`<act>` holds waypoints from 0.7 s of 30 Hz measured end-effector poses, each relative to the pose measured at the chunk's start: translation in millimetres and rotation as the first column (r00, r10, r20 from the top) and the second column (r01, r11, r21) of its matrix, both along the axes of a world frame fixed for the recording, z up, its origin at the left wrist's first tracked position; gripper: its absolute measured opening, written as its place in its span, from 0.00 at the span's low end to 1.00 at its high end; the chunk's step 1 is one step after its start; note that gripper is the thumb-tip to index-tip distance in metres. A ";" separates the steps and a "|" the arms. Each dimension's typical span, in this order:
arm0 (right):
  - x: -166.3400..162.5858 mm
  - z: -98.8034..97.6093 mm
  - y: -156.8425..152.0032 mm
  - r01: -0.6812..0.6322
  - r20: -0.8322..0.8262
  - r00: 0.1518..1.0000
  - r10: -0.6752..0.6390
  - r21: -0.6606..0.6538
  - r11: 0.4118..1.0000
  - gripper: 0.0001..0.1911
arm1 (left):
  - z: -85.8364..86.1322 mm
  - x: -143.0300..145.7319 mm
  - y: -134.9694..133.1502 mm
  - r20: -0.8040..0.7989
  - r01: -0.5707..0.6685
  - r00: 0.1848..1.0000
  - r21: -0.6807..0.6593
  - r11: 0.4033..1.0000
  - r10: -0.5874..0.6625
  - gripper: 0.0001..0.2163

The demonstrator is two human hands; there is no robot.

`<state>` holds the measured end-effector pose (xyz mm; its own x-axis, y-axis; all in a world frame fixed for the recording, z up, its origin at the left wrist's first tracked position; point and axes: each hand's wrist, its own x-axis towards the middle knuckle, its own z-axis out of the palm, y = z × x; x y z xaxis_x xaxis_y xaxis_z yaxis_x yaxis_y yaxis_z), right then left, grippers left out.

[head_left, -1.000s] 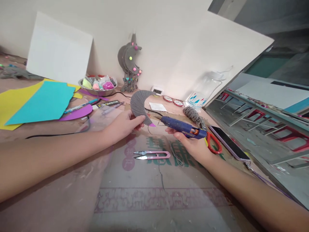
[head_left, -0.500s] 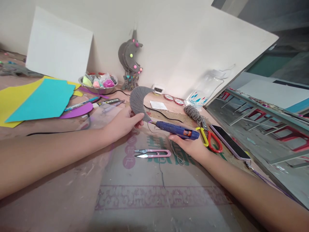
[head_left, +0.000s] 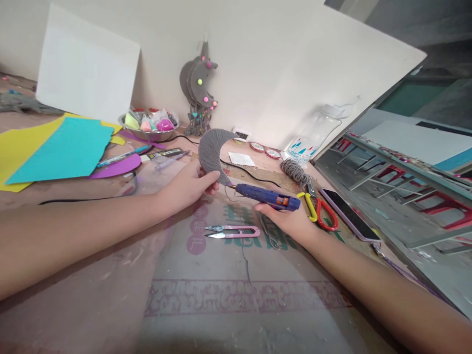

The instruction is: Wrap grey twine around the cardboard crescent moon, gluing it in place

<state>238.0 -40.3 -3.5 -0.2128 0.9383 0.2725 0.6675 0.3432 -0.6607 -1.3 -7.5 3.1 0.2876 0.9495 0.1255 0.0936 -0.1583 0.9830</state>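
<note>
Head view: the left hand (head_left: 188, 184) is closed on the grey yarn-wrapped crescent (head_left: 213, 152), thumb and fingers pinching its lower limb, with the horns standing up clear of the table (head_left: 110, 275). The right hand (head_left: 291, 221) is wrapped around the handle of the blue glue gun (head_left: 267, 195), which lies nearly level at three o'clock from the crescent. Its nozzle points at the crescent's bottom tip, and may be touching it, though the meeting point is too small to tell.

The crescent looks light and flat. It is probably stiff under its wrap, and the yarn gives a soft, non-slip surface. The pinch on the wrapped limb, just clear of the tip, seems the sound place to hold it, away from the hot nozzle.

Pink thread snips (head_left: 232, 231) lie on the table at six o'clock from the crescent. Red-and-yellow scissors (head_left: 320, 211) sit at three o'clock from the gun, and a grey yarn bundle (head_left: 295, 172) at one o'clock.
</note>
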 end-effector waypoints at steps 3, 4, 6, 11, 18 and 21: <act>-0.7 1.1 -0.6 0.004 0.000 1.000 -0.004 -0.005 1.000 0.19 | -0.6 -0.2 0.7 -0.018 -0.002 1.000 -0.002 1.000 0.002 0.06; -0.7 1.2 -0.7 0.005 0.005 1.000 -0.005 -0.002 1.000 0.19 | -1.2 -0.2 1.0 -0.020 -0.001 1.000 0.000 1.000 0.001 0.07; -0.8 1.4 -0.7 0.006 0.016 1.000 -0.006 0.008 1.000 0.19 | -2.3 -0.1 1.6 -0.017 0.006 1.000 0.007 1.000 -0.006 0.07; -2.2 2.4 -1.5 0.025 0.005 1.000 -0.025 -0.003 1.000 0.19 | -2.4 0.4 1.5 -0.007 0.011 1.000 -0.013 1.000 -0.011 0.06; -3.1 2.4 -2.2 0.033 -0.016 0.999 -0.034 -0.046 0.998 0.19 | -3.0 0.3 2.1 0.005 0.016 1.000 -0.008 1.000 -0.016 0.06; -2.3 1.9 -2.2 0.034 -0.005 0.999 -0.034 -0.043 0.999 0.19 | -4.7 0.3 3.0 0.020 0.018 1.000 -0.013 1.000 -0.018 0.06</act>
